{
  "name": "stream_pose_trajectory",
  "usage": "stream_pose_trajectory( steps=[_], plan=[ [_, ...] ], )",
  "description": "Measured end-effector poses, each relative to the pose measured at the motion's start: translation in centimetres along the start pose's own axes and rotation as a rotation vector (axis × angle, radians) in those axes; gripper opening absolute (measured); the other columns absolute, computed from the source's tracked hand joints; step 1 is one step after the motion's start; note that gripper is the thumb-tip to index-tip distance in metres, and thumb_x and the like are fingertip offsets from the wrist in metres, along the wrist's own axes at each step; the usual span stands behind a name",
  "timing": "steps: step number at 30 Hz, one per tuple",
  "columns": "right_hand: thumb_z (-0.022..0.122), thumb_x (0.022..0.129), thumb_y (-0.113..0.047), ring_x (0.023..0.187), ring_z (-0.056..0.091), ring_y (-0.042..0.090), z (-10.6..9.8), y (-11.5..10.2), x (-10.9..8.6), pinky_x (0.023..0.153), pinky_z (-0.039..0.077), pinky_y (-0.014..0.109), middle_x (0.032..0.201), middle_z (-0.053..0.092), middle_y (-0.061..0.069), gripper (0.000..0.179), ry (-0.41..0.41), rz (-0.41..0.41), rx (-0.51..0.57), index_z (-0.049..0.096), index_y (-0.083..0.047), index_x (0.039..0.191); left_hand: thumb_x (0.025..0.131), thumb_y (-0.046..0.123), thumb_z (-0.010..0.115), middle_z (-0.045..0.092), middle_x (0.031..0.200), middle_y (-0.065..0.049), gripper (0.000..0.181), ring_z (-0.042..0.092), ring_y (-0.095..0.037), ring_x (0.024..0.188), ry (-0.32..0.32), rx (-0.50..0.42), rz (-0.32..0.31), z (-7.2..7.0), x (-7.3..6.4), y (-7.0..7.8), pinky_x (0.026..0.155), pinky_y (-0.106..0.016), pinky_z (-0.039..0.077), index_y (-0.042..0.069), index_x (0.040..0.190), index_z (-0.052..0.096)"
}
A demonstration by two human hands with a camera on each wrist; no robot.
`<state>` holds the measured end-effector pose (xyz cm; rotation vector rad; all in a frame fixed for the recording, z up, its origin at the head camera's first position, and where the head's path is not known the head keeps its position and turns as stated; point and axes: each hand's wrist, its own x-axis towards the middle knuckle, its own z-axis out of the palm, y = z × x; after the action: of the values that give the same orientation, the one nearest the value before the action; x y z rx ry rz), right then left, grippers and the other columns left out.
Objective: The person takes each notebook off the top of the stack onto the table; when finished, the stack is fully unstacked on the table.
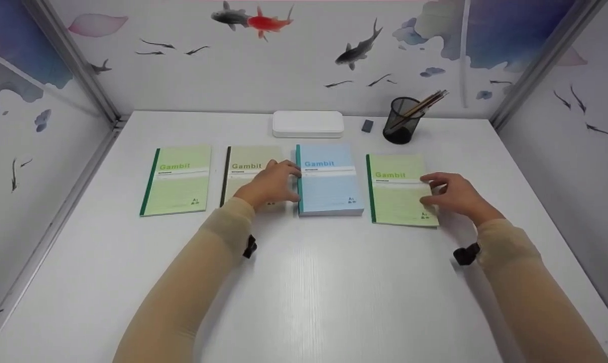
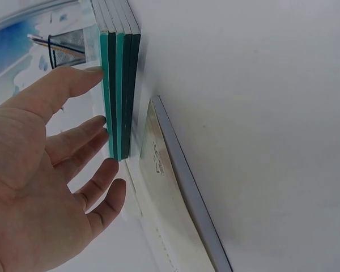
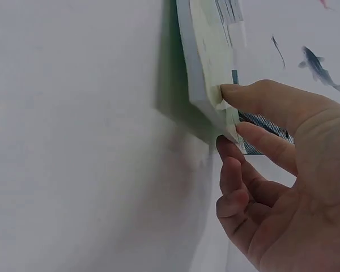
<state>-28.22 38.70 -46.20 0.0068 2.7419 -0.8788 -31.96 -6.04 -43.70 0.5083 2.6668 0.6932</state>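
Observation:
My left hand [image 1: 271, 184] reaches over the khaki notebook [image 1: 256, 154], its fingertips against the spine side of the blue-topped notebook stack [image 1: 329, 189]. In the left wrist view the stacked spines [image 2: 120, 96] alternate light and dark green, and the left hand [image 2: 51, 164] has loosely spread fingers beside them. My right hand [image 1: 455, 194] pinches the right edge of a light green notebook [image 1: 397, 199]. In the right wrist view that notebook [image 3: 201, 68] stands slightly off the table, a shadow beneath it, held at its edge by the right hand [image 3: 289, 164].
Another light green notebook [image 1: 177, 189] lies at the far left of the white table [image 1: 293, 292]. Along the back are a white case [image 1: 308, 124], a dark small block [image 1: 367, 126] and a black mesh cup [image 1: 402, 123] holding several pencils or brushes. Printed panels [image 1: 177, 75] enclose the table.

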Motion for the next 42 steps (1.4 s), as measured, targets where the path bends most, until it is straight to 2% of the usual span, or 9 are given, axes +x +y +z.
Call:
stream_pose_trajectory(
  steps=[6, 13, 15, 22, 27, 29, 33, 37, 42],
  plan=[
    [0.078, 0.090, -0.025, 0.106, 0.054, 0.030, 0.5, -0.1, 0.2, 0.080, 0.046, 0.033, 0.129, 0.059, 0.020, 0.062, 0.008, -0.009, -0.062, 0.057, -0.010, 0.146, 0.085, 0.029, 0.084, 0.046, 0.156, 0.003, 0.067, 0.036, -0.023, 0.141, 0.003, -0.002, -0.001, 0.2, 0.2, 0.2, 0.119, -0.042, 0.038, 0.015, 0.145, 0.059],
    [0.074, 0.090, -0.022, 0.107, 0.051, 0.035, 0.7, -0.9, 0.2, 0.089, 0.045, 0.047, 0.131, 0.056, 0.023, 0.053, 0.032, -0.031, -0.134, 0.064, -0.008, 0.140, 0.087, 0.033, 0.083, 0.045, 0.158, 0.001, 0.066, 0.036, -0.026, 0.141, -0.002, 0.054, 0.032, -0.1, 0.0, 0.0, 0.119, -0.042, 0.039, 0.014, 0.145, 0.058],
    [0.074, 0.089, -0.020, 0.108, 0.051, 0.036, 0.9, -1.2, 0.1, 0.091, 0.045, 0.049, 0.132, 0.055, 0.023, 0.051, 0.046, -0.043, -0.137, 0.066, -0.008, 0.138, 0.087, 0.032, 0.083, 0.045, 0.158, 0.001, 0.066, 0.036, -0.026, 0.140, -0.001, 0.049, 0.022, -0.2, 0.0, 0.0, 0.119, -0.042, 0.039, 0.014, 0.145, 0.058],
    [0.072, 0.091, -0.012, 0.104, 0.051, 0.031, 2.5, -2.1, -0.1, 0.080, 0.046, 0.040, 0.135, 0.056, 0.016, 0.045, 0.114, -0.056, -0.019, 0.067, -0.011, 0.135, 0.085, 0.031, 0.084, 0.046, 0.157, 0.001, 0.067, 0.037, -0.025, 0.137, -0.010, 0.031, 0.004, 0.0, 0.0, -0.1, 0.116, -0.042, 0.040, 0.014, 0.145, 0.059],
    [0.068, 0.098, -0.014, 0.111, 0.056, 0.030, 3.3, -3.4, -0.3, 0.088, 0.048, 0.039, 0.133, 0.063, 0.013, 0.035, 0.139, -0.034, 0.067, 0.067, -0.012, 0.132, 0.085, 0.032, 0.084, 0.045, 0.157, 0.002, 0.067, 0.037, -0.025, 0.138, -0.008, 0.028, -0.011, 0.0, 0.2, 0.2, 0.117, -0.042, 0.039, 0.014, 0.145, 0.058],
    [0.067, 0.099, -0.016, 0.112, 0.059, 0.029, 3.6, -4.2, -0.3, 0.090, 0.050, 0.038, 0.131, 0.066, 0.012, 0.032, 0.136, -0.026, 0.095, 0.068, -0.013, 0.131, 0.086, 0.032, 0.084, 0.045, 0.157, 0.003, 0.067, 0.036, -0.025, 0.139, -0.006, 0.023, -0.019, -0.1, 0.3, 0.2, 0.118, -0.043, 0.039, 0.015, 0.145, 0.058],
    [0.067, 0.100, -0.021, 0.104, 0.064, 0.027, 4.5, -5.8, -0.1, 0.082, 0.054, 0.031, 0.126, 0.069, 0.012, 0.031, 0.110, -0.025, 0.140, 0.069, -0.013, 0.129, 0.086, 0.032, 0.084, 0.044, 0.158, 0.002, 0.067, 0.035, -0.026, 0.141, -0.011, 0.027, -0.015, -0.1, 0.3, 0.4, 0.119, -0.045, 0.038, 0.015, 0.145, 0.058],
    [0.067, 0.100, -0.023, 0.099, 0.064, 0.023, 5.4, -7.4, 0.5, 0.078, 0.053, 0.026, 0.123, 0.069, 0.011, 0.030, 0.087, -0.051, 0.170, 0.069, -0.014, 0.129, 0.086, 0.032, 0.083, 0.043, 0.158, 0.001, 0.067, 0.034, -0.027, 0.141, -0.011, 0.020, -0.005, 0.0, 0.3, 0.5, 0.119, -0.046, 0.038, 0.014, 0.145, 0.058],
    [0.066, 0.101, -0.021, 0.104, 0.066, 0.026, 6.2, -9.6, 1.8, 0.083, 0.055, 0.030, 0.126, 0.068, 0.012, 0.035, 0.063, -0.101, 0.213, 0.066, -0.011, 0.134, 0.087, 0.032, 0.083, 0.042, 0.159, 0.003, 0.065, 0.033, -0.026, 0.141, -0.001, 0.019, -0.013, 0.2, 0.2, 0.2, 0.118, -0.046, 0.039, 0.015, 0.145, 0.058]
  ],
)
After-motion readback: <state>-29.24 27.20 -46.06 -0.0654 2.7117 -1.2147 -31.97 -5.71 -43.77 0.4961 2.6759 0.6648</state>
